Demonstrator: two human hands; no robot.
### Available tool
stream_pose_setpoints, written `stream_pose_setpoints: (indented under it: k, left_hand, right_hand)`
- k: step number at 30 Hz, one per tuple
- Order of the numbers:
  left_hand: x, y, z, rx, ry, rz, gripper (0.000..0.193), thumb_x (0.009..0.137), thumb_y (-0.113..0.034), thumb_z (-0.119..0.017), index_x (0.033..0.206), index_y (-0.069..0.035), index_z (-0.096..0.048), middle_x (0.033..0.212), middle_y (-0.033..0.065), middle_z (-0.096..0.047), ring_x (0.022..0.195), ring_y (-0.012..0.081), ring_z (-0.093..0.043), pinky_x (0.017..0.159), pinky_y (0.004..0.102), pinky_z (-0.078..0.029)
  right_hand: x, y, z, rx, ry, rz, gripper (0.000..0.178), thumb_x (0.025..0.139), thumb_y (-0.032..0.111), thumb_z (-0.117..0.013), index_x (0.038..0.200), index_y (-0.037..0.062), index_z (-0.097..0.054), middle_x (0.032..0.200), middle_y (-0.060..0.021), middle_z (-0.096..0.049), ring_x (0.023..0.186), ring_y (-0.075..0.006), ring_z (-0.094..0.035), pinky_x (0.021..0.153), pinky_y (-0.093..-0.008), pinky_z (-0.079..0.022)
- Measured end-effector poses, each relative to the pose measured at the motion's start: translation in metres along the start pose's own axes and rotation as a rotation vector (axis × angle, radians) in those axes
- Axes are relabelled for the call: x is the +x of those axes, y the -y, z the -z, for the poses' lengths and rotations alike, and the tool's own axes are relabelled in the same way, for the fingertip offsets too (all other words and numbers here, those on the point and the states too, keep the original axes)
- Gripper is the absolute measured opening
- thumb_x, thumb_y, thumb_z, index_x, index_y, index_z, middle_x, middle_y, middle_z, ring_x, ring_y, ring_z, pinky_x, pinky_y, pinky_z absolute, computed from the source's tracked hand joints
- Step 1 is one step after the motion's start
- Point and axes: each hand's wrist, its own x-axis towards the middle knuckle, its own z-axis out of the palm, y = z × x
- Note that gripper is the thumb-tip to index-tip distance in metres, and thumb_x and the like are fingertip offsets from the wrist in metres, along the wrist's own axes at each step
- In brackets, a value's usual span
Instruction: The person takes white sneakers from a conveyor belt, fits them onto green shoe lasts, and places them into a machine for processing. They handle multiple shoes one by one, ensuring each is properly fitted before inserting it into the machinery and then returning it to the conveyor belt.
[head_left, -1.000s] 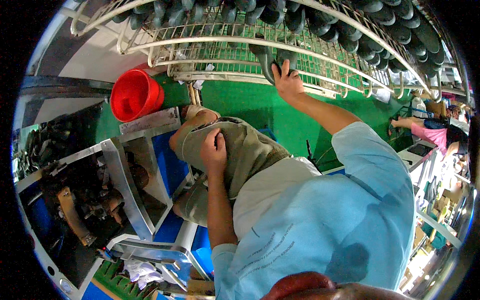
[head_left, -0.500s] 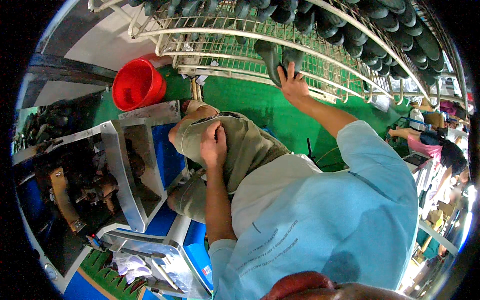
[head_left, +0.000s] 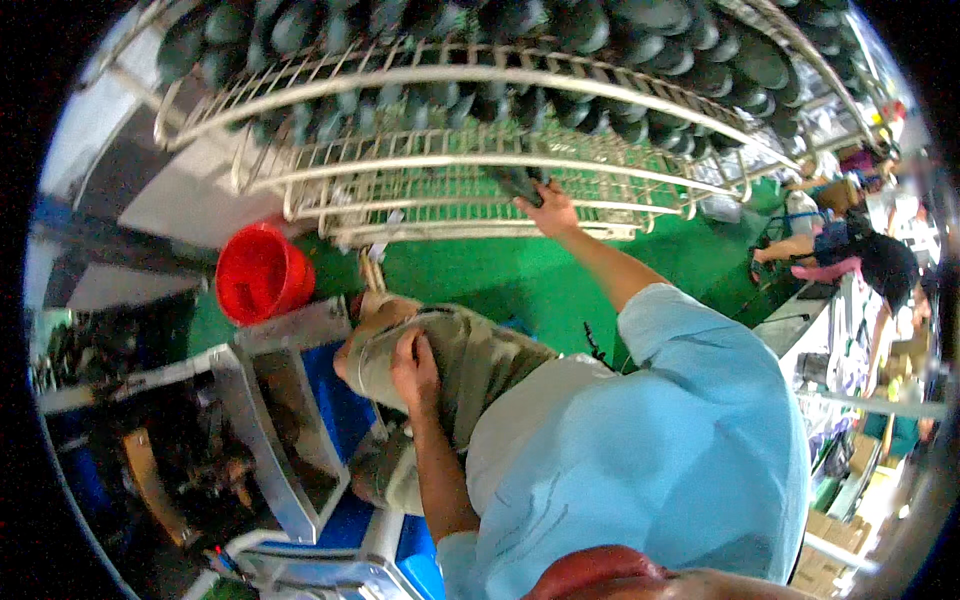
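My right hand [head_left: 553,212] reaches forward to a wire rack [head_left: 440,160] with pale rails. Its fingers are closed on the near end of a dark shoe [head_left: 516,185] on a lower shelf; motion smears the detail there. A second dark shoe seems to lie against it, but I cannot separate the two clearly. My left hand [head_left: 415,370] rests on my knee with its fingers curled in. Whatever it may hold is hidden. Many similar dark shoes [head_left: 585,28] fill the upper shelves.
Left of my legs stands a red bucket [head_left: 262,272] on the green floor [head_left: 450,265]. A metal-framed machine [head_left: 275,440] with blue panels sits close by my left knee. At the far right another person [head_left: 888,262] is beside a cluttered worktable [head_left: 815,340].
The view has tilted up, showing more of the rack's upper shelves. My right hand stays at the shoes on the lower shelf, my left hand on my knee.
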Motion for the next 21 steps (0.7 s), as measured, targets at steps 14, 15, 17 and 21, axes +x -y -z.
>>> stream_pose_setpoints:
  k: [14, 15, 17, 21]
  left_hand:
    - [0.008, 0.003, -0.008, 0.031, 0.038, 0.004, 0.024, 0.091, -0.018, -0.066, 0.111, -0.008, -0.073, 0.107, 0.0202, -0.072, 0.093, 0.0390, -0.068, 0.081, 0.0441, -0.054]
    - [0.007, 0.010, -0.007, 0.041, 0.026, 0.012, 0.024, 0.091, -0.018, -0.066, 0.111, -0.008, -0.073, 0.107, 0.0202, -0.072, 0.093, 0.0390, -0.068, 0.081, 0.0441, -0.054]
    - [0.012, 0.016, -0.018, -0.029, 0.026, -0.020, 0.025, 0.093, -0.020, -0.064, 0.113, -0.008, -0.072, 0.108, 0.0204, -0.072, 0.095, 0.0391, -0.068, 0.084, 0.0441, -0.053]
    - [0.008, 0.006, 0.010, 0.138, 0.032, -0.045, 0.026, 0.094, -0.022, -0.063, 0.113, -0.006, -0.071, 0.109, 0.0204, -0.072, 0.099, 0.0390, -0.068, 0.087, 0.0441, -0.052]
  right_hand:
    - [0.096, -0.019, -0.057, 0.825, -0.307, -0.078, 0.082, 0.082, 0.053, -0.078, 0.141, 0.0041, -0.051, 0.132, -0.0082, -0.067, 0.125, -0.0223, -0.059, 0.106, -0.0310, -0.044]
    - [0.092, -0.011, -0.061, 0.757, -0.269, -0.077, 0.077, 0.083, 0.054, -0.077, 0.138, 0.0042, -0.055, 0.131, -0.0069, -0.067, 0.124, -0.0214, -0.059, 0.105, -0.0304, -0.043]
    - [0.091, -0.025, -0.054, 0.383, -0.232, -0.140, 0.070, 0.084, 0.056, -0.075, 0.130, 0.0043, -0.062, 0.127, -0.0046, -0.069, 0.120, -0.0196, -0.060, 0.105, -0.0292, -0.043]
    - [0.034, 0.040, 0.001, 0.393, -0.017, -0.235, 0.074, 0.079, 0.060, -0.077, 0.117, -0.0027, -0.067, 0.120, -0.0162, -0.070, 0.110, -0.0279, -0.064, 0.098, -0.0357, -0.048]
